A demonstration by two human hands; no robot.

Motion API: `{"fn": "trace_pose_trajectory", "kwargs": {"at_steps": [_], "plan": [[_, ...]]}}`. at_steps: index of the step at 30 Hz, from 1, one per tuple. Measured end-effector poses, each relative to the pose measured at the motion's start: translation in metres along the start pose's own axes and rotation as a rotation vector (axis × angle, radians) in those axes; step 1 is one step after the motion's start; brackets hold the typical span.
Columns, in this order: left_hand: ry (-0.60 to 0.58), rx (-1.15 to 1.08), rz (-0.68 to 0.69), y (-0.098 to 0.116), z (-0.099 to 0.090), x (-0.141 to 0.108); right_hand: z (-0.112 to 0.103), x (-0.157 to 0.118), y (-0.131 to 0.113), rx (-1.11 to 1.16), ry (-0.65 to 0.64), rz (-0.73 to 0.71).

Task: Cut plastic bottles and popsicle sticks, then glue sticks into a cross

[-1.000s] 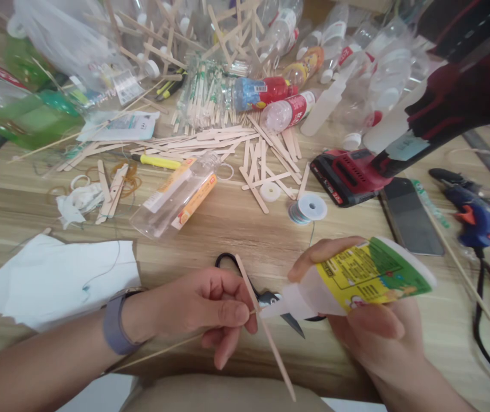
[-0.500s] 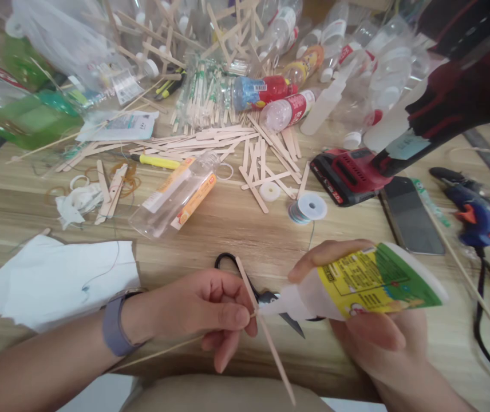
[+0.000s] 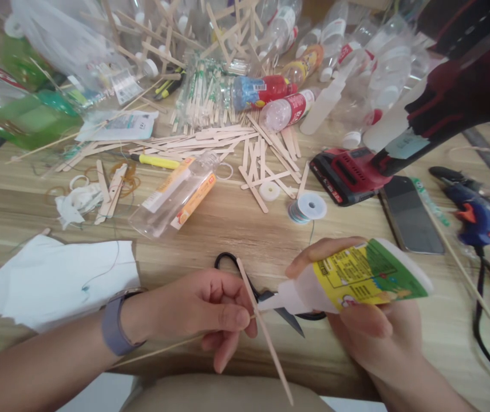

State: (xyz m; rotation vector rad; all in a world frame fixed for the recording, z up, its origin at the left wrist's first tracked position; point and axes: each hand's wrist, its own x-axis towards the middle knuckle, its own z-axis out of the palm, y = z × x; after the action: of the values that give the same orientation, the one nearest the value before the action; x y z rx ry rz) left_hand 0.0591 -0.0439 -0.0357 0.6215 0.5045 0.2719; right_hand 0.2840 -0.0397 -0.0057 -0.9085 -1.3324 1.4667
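Observation:
My left hand (image 3: pixel 214 315) pinches a thin bamboo skewer (image 3: pixel 163 350) between thumb and fingers. At the skewer's tip a flat wooden craft stick (image 3: pixel 271 349) stands crosswise, slanting down to the right. My right hand (image 3: pixel 374 337) is wrapped round a glue bottle (image 3: pixel 356 277) with a yellow and green label, tilted so its white nozzle (image 3: pixel 268 302) meets the stick close to where the skewer joins it. Whether glue is coming out cannot be seen. Black-handled scissors (image 3: pixel 290 320) lie on the table behind the stick, partly covered by the bottle and hands.
A clear plastic bottle (image 3: pixel 176 194), a thread spool (image 3: pixel 308 208) and loose craft sticks (image 3: pixel 210 139) lie ahead. To the right are a red cordless drill (image 3: pixel 356 171), a phone (image 3: pixel 412 214) and a blue glue gun (image 3: pixel 481 214). White paper (image 3: pixel 60 280) lies left.
My right hand and the glue bottle have shifted slightly left and tipped a little, the bottle's base moving toward me. My left hand, the skewer and the stick have hardly moved.

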Motion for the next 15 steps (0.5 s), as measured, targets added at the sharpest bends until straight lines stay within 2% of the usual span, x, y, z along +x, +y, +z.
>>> {"fn": "trace_pose_trajectory", "kwargs": {"at_steps": [11,15], "plan": [[-0.042,-0.015,0.04,-0.002,-0.0021,0.0001,0.0033,0.0042,0.0009,0.006,0.019,-0.013],[-0.096,-0.022,0.05,-0.0026,-0.0029,0.0008,0.0002,0.0014,0.0018,-0.035,0.029,-0.015]]}}
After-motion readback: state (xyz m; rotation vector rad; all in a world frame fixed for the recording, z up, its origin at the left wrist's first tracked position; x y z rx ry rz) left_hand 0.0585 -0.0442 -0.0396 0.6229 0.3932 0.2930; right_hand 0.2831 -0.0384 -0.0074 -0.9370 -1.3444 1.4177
